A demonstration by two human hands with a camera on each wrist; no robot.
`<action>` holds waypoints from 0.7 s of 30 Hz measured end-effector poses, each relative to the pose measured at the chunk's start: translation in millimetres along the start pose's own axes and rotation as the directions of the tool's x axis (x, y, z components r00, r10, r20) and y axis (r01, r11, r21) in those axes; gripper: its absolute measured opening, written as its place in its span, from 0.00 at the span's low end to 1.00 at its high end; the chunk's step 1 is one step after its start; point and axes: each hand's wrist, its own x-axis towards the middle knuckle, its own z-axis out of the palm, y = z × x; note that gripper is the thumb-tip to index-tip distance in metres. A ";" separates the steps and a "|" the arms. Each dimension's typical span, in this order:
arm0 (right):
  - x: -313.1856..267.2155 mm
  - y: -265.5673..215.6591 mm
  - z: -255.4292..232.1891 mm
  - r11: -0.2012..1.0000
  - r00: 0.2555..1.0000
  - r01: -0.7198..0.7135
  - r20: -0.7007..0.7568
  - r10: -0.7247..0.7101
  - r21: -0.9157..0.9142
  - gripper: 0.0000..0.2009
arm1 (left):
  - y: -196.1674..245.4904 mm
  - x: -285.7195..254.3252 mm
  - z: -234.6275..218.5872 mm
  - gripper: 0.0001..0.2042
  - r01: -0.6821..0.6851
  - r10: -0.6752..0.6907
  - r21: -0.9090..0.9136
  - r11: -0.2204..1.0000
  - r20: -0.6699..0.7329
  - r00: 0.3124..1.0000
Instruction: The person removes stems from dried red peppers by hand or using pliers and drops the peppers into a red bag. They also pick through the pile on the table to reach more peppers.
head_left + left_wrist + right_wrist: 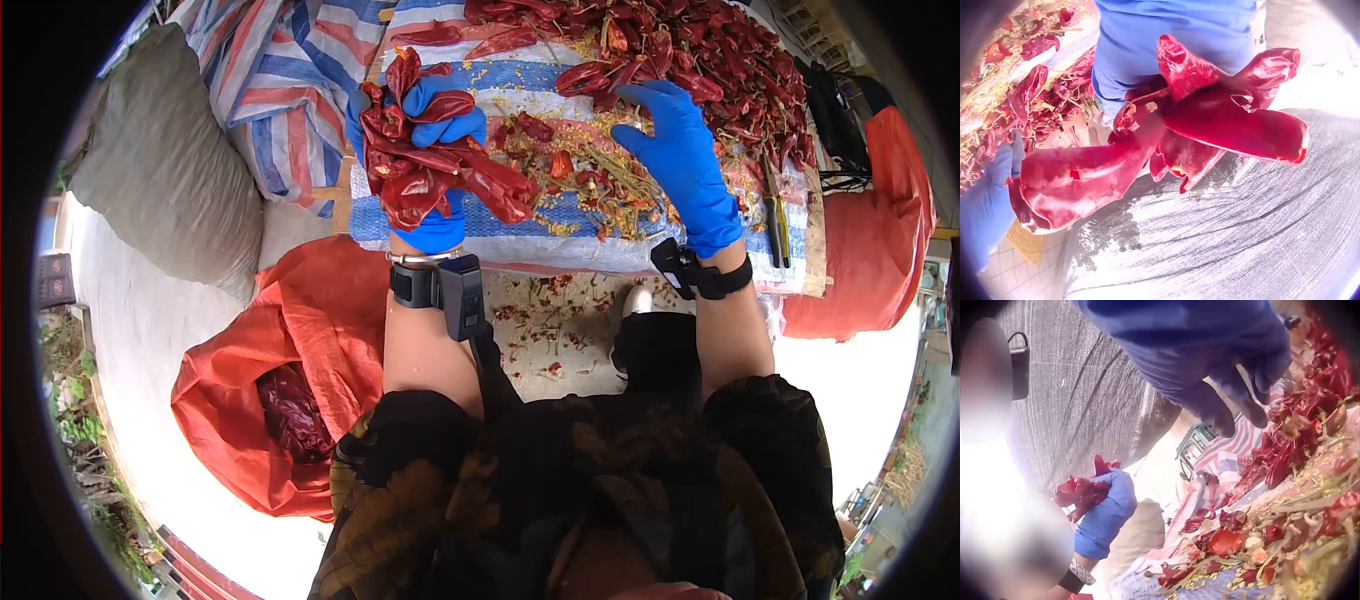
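My left hand (452,118), in a blue glove, grips a bunch of dried red chili peppers (420,185) above the near left of the table. In the left wrist view the peppers (1235,128) jut out on both sides below the gloved palm. My right hand (680,150), also gloved in blue, holds nothing; its fingers are spread apart, with the thumb toward the left. It hovers over stems and loose seeds (605,185), close to the big heap of dried chili peppers (720,70) at the back right. The right wrist view shows its fingers (1216,412) pointing down toward the heap.
A striped woven sheet (510,75) covers the table. At its right lies a slim tool with a black and yellow handle (778,230). An open red sack (225,370) holding dark red peppers stands left of my legs, below a full grey sack (170,170). Another red sack (860,260) stands right.
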 end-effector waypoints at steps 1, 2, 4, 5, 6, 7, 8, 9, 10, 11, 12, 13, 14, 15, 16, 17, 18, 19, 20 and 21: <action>1.1 -10.1 2.4 1.000 1.000 -0.001 0.009 0.001 -0.023 0.21 | 3.8 0.0 -3.4 0.12 0.038 -0.043 0.034 0.999 0.156 0.987; 3.2 -17.4 9.7 1.000 1.000 -0.002 0.009 0.002 -0.014 0.21 | 7.4 -5.8 -11.4 0.12 0.037 -0.043 0.041 0.998 0.151 0.988; 7.5 -30.7 23.9 0.994 0.995 0.075 0.066 -0.070 -0.076 0.22 | 10.8 -18.9 -23.7 0.15 -0.260 0.310 0.773 0.578 0.086 0.947; 7.1 -31.3 37.2 0.993 0.994 0.110 0.012 -0.110 -0.044 0.19 | 11.5 -18.3 -24.5 0.15 -0.258 0.313 0.779 0.572 0.083 0.946; 7.3 -30.4 47.9 0.993 0.994 0.109 0.013 -0.109 -0.036 0.19 | 10.9 -15.2 -26.7 0.16 -0.246 0.270 0.680 0.691 0.074 0.960; 8.2 -29.0 57.1 0.991 0.990 0.117 0.087 -0.111 -0.067 0.16 | 8.4 -9.2 -25.4 0.17 -0.225 0.225 0.565 0.794 0.071 0.972; 9.4 -27.2 64.8 0.987 0.981 0.128 0.159 -0.111 -0.100 0.14 | 8.7 -3.6 -26.5 0.18 -0.194 0.178 0.436 0.879 0.077 0.981; 10.3 -25.2 71.6 0.987 0.983 0.154 0.107 -0.148 -0.046 0.11 | 14.3 -4.5 -40.0 0.17 -0.230 0.241 0.520 0.823 0.046 0.969; 11.0 -20.4 74.4 0.987 0.983 0.154 0.108 -0.149 -0.044 0.11 | 18.4 -7.7 -41.1 0.17 -0.230 0.243 0.522 0.822 0.045 0.969; 13.9 -19.6 71.3 0.997 0.985 0.078 0.152 -0.078 0.008 0.10 | 19.2 -10.2 -34.8 0.18 -0.189 0.219 0.490 0.851 -0.004 0.976; 16.2 -18.9 67.3 0.998 0.980 -0.001 0.199 -0.010 0.056 0.10 | 19.0 -10.1 -29.1 0.19 -0.148 0.192 0.455 0.878 -0.052 0.980; 17.6 -19.9 61.1 0.998 0.980 -0.001 0.200 -0.010 0.055 0.10 | 18.4 -5.8 -24.6 0.19 -0.148 0.193 0.454 0.879 -0.053 0.980; 17.7 -21.1 53.3 0.978 0.984 -0.113 0.159 0.085 0.176 0.11 | 17.4 0.0 -20.0 0.19 -0.101 0.126 0.382 0.919 -0.039 0.991; 18.1 -23.0 44.5 0.931 0.975 -0.214 0.127 0.184 0.297 0.11 | 15.9 3.9 -17.0 0.19 -0.050 0.058 0.309 0.950 -0.019 0.998; 19.5 -25.1 35.0 0.931 0.975 -0.215 0.126 0.186 0.295 0.11 | 12.9 4.2 -15.2 0.19 -0.048 0.056 0.307 0.950 -0.019 0.998; 20.8 -27.4 25.0 0.910 0.973 -0.226 0.114 0.198 0.346 0.11 | 7.4 2.8 -12.6 0.19 -0.026 0.115 0.469 0.883 -0.163 0.980; 21.5 -29.6 16.0 0.887 0.972 -0.235 0.104 0.211 0.397 0.11 | 0.4 0.1 -10.7 0.18 0.023 0.196 0.612 0.791 -0.289 0.937; 21.5 -31.5 8.4 0.873 0.974 -0.225 0.108 0.197 0.434 0.10 | -19.7 -0.2 3.7 0.22 0.057 0.283 0.717 0.694 -0.345 0.895; 20.1 -35.4 2.1 0.873 0.974 -0.225 0.108 0.198 0.433 0.10 | -26.7 1.4 7.3 0.22 0.058 0.282 0.717 0.695 -0.345 0.895; 17.7 -39.6 -3.8 0.895 0.985 -0.172 0.084 0.151 0.413 0.10 | -31.4 2.5 9.5 0.19 0.184 0.148 0.676 0.714 -0.402 0.903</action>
